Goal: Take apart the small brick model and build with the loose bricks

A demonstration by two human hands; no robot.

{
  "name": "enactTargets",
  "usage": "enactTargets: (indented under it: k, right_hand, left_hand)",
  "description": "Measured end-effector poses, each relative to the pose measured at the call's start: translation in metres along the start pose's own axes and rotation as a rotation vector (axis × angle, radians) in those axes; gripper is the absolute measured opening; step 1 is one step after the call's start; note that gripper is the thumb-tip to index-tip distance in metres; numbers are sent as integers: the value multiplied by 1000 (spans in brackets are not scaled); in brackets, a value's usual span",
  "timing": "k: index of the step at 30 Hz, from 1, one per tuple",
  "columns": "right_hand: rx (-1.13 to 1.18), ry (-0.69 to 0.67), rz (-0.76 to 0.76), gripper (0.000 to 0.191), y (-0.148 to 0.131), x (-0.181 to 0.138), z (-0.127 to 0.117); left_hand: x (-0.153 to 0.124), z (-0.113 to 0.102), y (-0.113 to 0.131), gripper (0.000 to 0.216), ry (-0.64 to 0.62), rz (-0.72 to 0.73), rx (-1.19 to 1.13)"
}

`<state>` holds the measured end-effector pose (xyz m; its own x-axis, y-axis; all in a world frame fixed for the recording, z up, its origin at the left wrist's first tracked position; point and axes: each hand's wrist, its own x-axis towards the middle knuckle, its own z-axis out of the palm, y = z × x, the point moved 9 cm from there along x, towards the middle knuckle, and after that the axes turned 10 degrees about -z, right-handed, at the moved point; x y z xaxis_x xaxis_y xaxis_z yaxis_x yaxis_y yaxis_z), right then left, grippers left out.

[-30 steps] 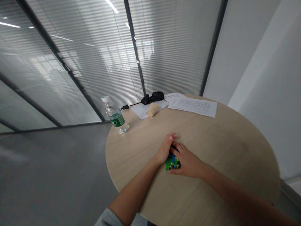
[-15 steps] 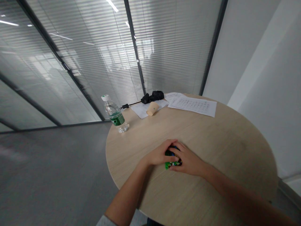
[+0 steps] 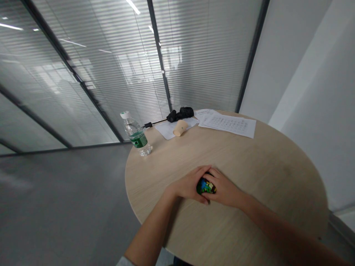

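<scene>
A small multicoloured object (image 3: 206, 186), green, blue and yellow on black like a puzzle cube, sits between both hands on the round wooden table (image 3: 266, 166). My left hand (image 3: 188, 185) wraps its fingers over the object's left side and top. From the right, my right hand (image 3: 226, 188) grips it with the fingers curled round. Much of the object is hidden by the fingers.
A water bottle (image 3: 135, 135) with a green label stands near the table's left edge. At the far side lie printed papers (image 3: 227, 123), a tipped paper cup (image 3: 180, 128) and a black bundle with a cable (image 3: 180, 113). Glass walls with blinds stand behind.
My left hand has gone from fingers stretched beside the object to curled over it. Both hands shifted slightly right, and the object has turned, so less green shows.
</scene>
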<state>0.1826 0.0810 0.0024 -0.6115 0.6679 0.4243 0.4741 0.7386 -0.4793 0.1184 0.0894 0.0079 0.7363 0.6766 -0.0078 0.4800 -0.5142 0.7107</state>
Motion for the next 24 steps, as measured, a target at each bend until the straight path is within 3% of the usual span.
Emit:
enactTargets:
  k: [10, 24]
  right_hand:
    - [28, 17, -3, 50, -1, 0, -5]
    - [10, 53, -29, 23, 5, 0, -9]
  left_hand:
    - [-2, -1, -4, 122, -10, -49, 36]
    - [-3, -5, -3, 114, 4, -77, 28]
